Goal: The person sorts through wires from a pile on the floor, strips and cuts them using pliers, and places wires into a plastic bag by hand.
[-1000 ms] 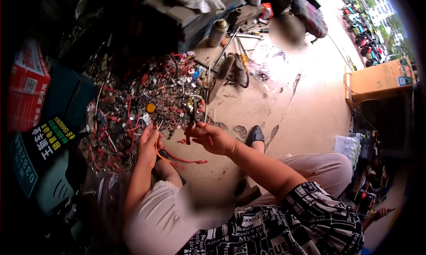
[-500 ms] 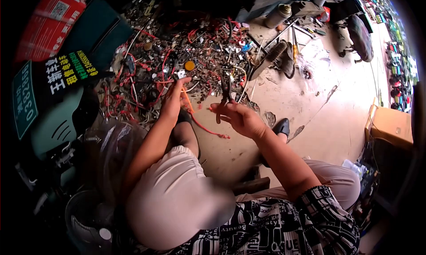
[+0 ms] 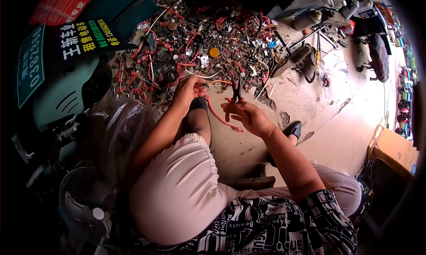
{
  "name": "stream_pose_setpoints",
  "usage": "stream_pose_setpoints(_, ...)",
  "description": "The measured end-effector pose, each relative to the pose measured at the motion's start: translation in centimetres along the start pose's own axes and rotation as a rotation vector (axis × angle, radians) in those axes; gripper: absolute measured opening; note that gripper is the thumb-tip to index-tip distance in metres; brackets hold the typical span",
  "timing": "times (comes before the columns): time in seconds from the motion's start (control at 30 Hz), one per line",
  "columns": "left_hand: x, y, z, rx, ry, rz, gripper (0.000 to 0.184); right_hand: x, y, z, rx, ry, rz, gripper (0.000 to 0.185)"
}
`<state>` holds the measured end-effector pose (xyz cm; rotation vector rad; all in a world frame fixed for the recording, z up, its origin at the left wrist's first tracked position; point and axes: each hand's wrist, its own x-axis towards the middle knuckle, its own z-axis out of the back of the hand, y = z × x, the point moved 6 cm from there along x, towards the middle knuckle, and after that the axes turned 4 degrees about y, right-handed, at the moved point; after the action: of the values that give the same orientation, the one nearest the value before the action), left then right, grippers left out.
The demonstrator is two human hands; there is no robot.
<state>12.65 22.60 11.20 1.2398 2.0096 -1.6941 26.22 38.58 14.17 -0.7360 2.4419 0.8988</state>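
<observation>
Right hand (image 3: 250, 118): forearm slanting in from the wearer's right, palm turned partly upward, fingers folded round the handles of dark pliers (image 3: 237, 95); jaws slightly parted, pointing away from the body.

Left hand (image 3: 188, 93): forearm extended forward, fingers curled, fingertips closed on an orange wire (image 3: 218, 81). Wire runs from these fingertips toward the pliers; contact with the jaws cannot be told.

Red wire (image 3: 217, 116): on the floor, between the hands and nearer the body.

Scrap heap (image 3: 173, 50), mixed wires and small parts: directly beyond both hands, spreading left; its near edge lies close to the left hand. Yellow round cap (image 3: 214, 52): in the heap, beyond and between the hands.

Brush (image 3: 301, 55): beyond the right hand, to its right.

Concrete floor (image 3: 330, 121): open stretch right of the right hand, past a dark shoe (image 3: 293, 129); cardboard box (image 3: 394, 149) at its far right edge.

Clear plastic sheeting (image 3: 126, 128): just left of the left forearm, limiting room there.
</observation>
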Motion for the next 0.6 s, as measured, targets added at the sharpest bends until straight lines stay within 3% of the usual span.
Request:
stream_pose_setpoints(0.07, -0.2, 0.7, 0.1, -0.024, -0.013, 0.042, 0.020, 0.2, -0.8, 0.2, -0.066, -0.034, -0.012, 0.035)
stream_pose_setpoints(0.17, 0.2, 0.9, 0.3, 0.417, 0.013, -0.243, 0.025, 1.1, -2.6, 0.5, -0.172, -0.094, -0.081, 0.031)
stream_pose_setpoints(0.2, 0.4, 1.6, 0.9, 0.419, 0.011, -0.236, 0.025, 1.2, -2.9, 0.4, -0.167, -0.094, -0.086, 0.031)
stream_pose_setpoints(0.3, -0.8, 0.3, 0.9, 0.891, -0.137, -0.339, 0.020, 1.5, -3.9, -0.1, -0.246, -0.071, -0.204, 0.030)
stream_pose_setpoints(0.4, 0.7, 2.0, 2.6, 0.826, -0.123, -0.337, 0.018, 2.0, -4.9, -0.2, -0.241, -0.038, -0.171, 0.028)
stream_pose_setpoints(0.43, -0.1, 1.3, 2.0, 0.647, -0.120, -0.206, 0.020, 2.0, -5.0, -0.3, -0.313, -0.044, -0.193, 0.028)
stream_pose_setpoints(0.47, -0.3, 0.9, 2.0, 0.648, -0.120, -0.203, 0.020, 1.9, -5.0, -0.4, -0.385, -0.049, -0.215, 0.028)
stream_pose_setpoints(0.53, -0.4, 1.2, 2.3, 0.286, -0.139, -0.068, 0.023, 1.9, -5.1, -0.7, -0.415, -0.062, -0.232, 0.027)
stream_pose_setpoints(0.6, -0.9, 0.8, 2.1, 0.218, -0.108, -0.033, 0.024, 1.9, -5.1, -0.9, -0.445, -0.075, -0.249, 0.027)
